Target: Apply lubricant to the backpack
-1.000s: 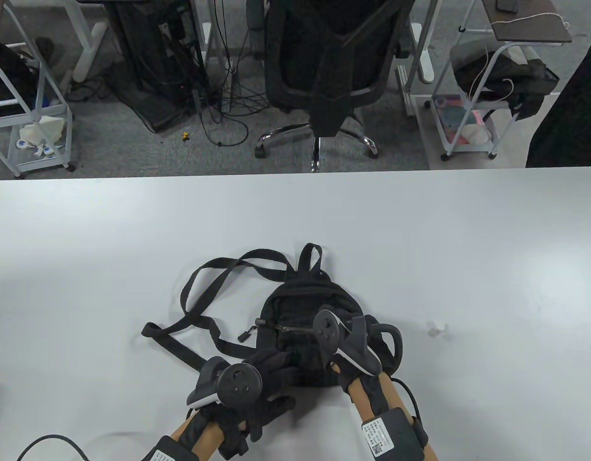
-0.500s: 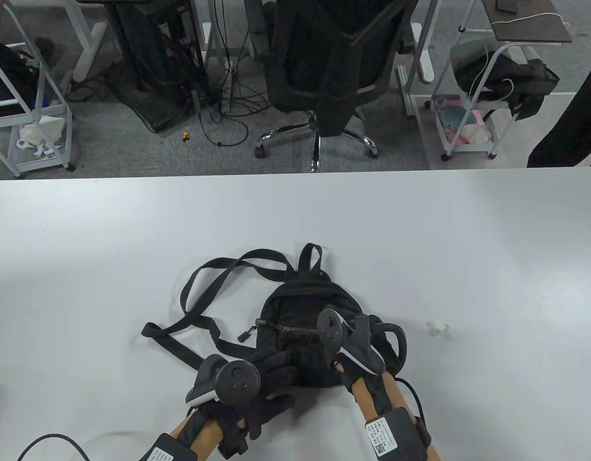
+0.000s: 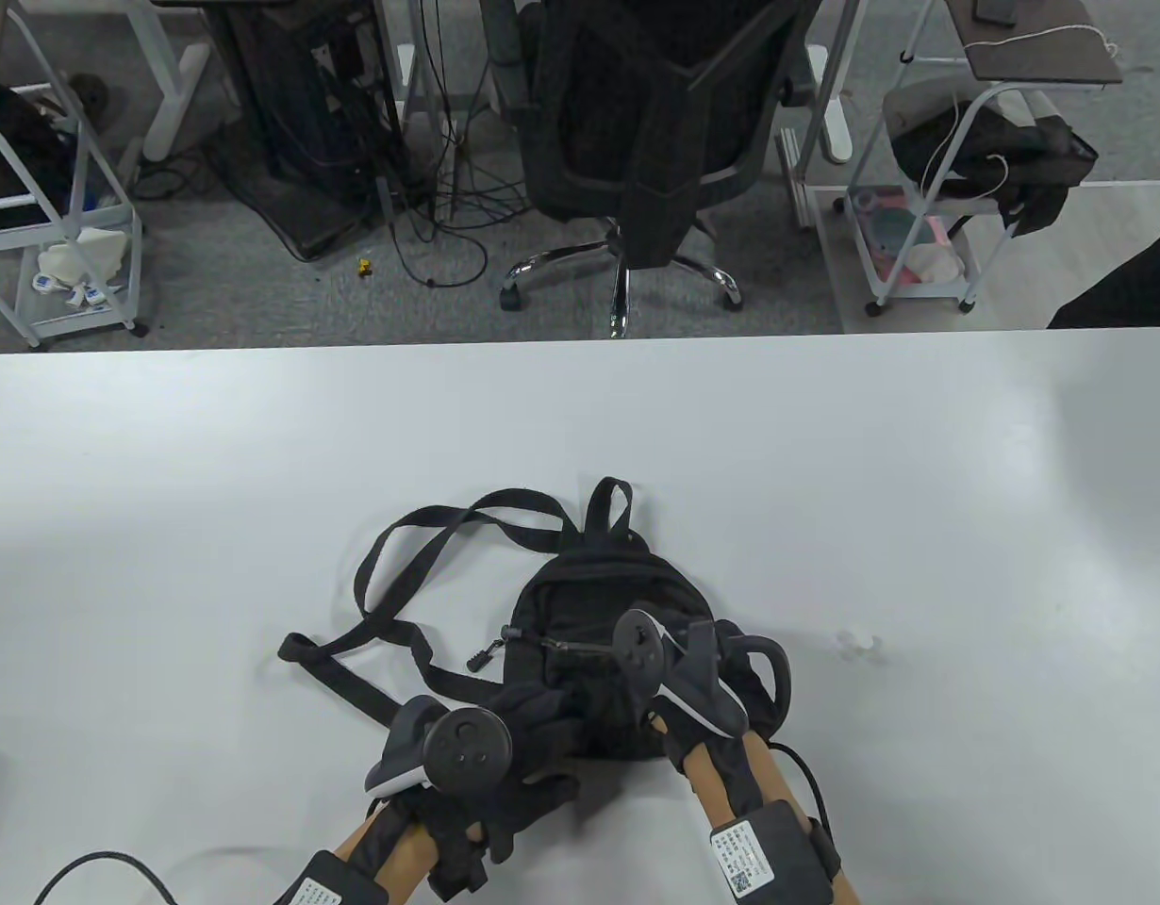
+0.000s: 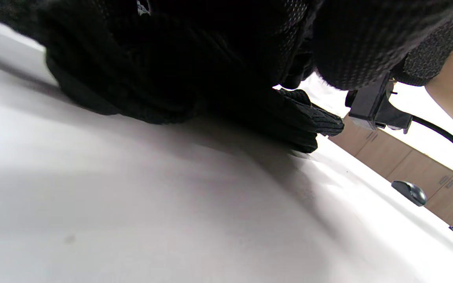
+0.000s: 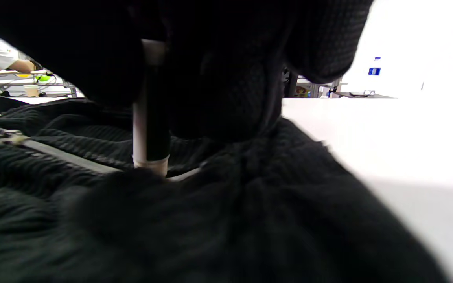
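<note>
A small black backpack point(image 3: 589, 603) lies flat on the white table point(image 3: 825, 452), its straps spread to the left. A zipper point(image 3: 561, 646) runs across its front pocket and also shows in the right wrist view point(image 5: 53, 154). My right hand point(image 3: 707, 693) grips a thin lubricant stick point(image 5: 150, 118) upright, with its pale tip down on the zipper line. My left hand point(image 3: 528, 721) holds the bag's near-left edge, fingers on the fabric and thumb out over the table. In the left wrist view the bag point(image 4: 163, 78) fills the top.
A small clear cap point(image 3: 858, 644) lies on the table right of the bag. A loose strap end point(image 3: 302, 650) lies to the left. An office chair point(image 3: 637, 141) and carts stand beyond the far edge.
My right hand shifted slightly right, then back left along the zipper. My left fingers curled a little tighter on the bag. The bag has not moved.
</note>
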A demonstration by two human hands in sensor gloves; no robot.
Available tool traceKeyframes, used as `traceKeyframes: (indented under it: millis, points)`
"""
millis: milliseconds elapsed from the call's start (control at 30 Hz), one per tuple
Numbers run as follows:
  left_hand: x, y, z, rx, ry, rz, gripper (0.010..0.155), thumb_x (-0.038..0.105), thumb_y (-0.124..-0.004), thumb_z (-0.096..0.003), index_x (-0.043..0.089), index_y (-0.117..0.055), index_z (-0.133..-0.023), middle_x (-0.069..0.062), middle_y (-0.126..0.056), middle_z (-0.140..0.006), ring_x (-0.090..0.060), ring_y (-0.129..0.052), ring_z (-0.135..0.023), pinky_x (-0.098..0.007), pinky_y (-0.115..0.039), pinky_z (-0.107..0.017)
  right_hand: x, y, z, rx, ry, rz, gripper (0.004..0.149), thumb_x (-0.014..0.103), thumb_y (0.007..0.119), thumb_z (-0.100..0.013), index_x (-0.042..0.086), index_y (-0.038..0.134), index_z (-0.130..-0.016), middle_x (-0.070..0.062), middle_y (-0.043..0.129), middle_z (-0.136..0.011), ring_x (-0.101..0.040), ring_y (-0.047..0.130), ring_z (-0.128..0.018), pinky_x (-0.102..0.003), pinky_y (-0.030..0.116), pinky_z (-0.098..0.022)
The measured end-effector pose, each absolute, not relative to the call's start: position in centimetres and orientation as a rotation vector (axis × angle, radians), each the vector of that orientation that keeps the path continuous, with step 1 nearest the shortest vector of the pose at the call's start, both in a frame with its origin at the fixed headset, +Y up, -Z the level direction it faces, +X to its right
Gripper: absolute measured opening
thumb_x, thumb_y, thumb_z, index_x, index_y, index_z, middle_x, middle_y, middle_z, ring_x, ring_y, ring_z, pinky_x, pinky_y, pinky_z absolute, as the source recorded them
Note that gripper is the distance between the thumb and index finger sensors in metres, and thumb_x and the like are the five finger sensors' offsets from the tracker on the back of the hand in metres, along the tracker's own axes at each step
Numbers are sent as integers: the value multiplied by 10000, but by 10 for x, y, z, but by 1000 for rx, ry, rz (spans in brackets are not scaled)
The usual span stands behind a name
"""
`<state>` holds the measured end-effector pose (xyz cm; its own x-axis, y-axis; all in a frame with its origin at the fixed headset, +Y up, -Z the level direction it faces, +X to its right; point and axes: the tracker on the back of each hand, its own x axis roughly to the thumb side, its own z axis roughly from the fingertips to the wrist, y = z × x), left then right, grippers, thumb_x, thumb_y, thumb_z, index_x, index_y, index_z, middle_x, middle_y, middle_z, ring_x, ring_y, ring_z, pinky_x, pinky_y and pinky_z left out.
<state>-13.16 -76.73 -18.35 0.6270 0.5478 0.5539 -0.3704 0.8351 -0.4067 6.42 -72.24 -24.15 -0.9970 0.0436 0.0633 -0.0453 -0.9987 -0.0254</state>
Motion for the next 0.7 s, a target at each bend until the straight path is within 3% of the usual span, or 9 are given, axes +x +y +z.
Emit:
traceKeyframes:
  millis: [700]
  points:
    - [-131, -768, -183, -264, -720, 527, 649, 528, -821, -467, 164, -779, -1002, -121, -625, -1112, -430, -583, -1004, -644, -566, -713, 65, -722, -241, 107, -35, 3093, 434, 481, 898, -481, 365, 827, -893, 55, 988, -750, -146, 1098, -525, -448, 823, -564]
